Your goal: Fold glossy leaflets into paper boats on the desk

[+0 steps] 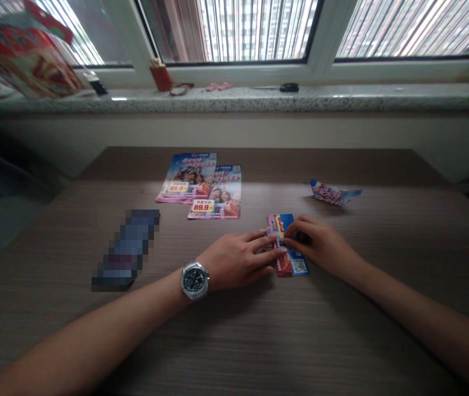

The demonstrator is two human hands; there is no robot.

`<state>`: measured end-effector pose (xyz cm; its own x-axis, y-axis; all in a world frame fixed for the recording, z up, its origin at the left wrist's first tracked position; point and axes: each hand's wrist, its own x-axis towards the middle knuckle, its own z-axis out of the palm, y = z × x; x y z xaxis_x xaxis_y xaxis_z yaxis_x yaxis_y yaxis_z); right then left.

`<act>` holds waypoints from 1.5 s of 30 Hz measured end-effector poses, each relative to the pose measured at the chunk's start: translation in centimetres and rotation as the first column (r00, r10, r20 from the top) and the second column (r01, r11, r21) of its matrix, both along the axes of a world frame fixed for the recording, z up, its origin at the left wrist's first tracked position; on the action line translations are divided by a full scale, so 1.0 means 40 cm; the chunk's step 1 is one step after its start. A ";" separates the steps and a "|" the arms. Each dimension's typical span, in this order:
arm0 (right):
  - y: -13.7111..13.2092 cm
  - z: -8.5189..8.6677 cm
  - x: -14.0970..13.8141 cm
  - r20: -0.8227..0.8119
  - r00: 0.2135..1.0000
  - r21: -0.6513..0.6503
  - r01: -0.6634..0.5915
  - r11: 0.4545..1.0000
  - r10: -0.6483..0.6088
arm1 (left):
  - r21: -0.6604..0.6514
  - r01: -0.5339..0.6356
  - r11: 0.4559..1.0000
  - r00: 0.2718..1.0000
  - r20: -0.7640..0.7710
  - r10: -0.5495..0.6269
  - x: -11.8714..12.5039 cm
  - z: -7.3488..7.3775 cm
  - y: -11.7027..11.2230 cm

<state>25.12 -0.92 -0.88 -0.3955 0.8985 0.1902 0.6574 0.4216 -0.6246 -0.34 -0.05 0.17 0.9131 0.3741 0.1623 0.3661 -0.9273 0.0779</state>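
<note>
A folded flyer [284, 265] in blue, pink and red, with a QR code at its lower right, lies on the table in front of me. My left hand [234, 260] lies palm down with its fingers stretched out, the fingertips resting on the flyer's left part. At the flyer's right part, my right hand [321, 242] has its thumb and index finger pinched together on the paper. The fingers cover part of the print. A silver wristwatch [195, 279] with a dark dial is on my left wrist.
Two overlapping flyers [228, 190] lie flat toward the back of the brown table [218, 341]. A folded paper piece [333, 194] stands at the back right. A pixelated dark object [129, 247] lies at left. The windowsill [234, 102] holds a red container [161, 76] and a black-handled tool [289, 87].
</note>
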 end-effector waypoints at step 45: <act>0.005 -0.002 0.005 0.014 1.000 0.059 -0.010 0.998 0.009 | -0.024 -0.012 1.000 1.000 0.002 0.012 -0.001 0.003 -0.001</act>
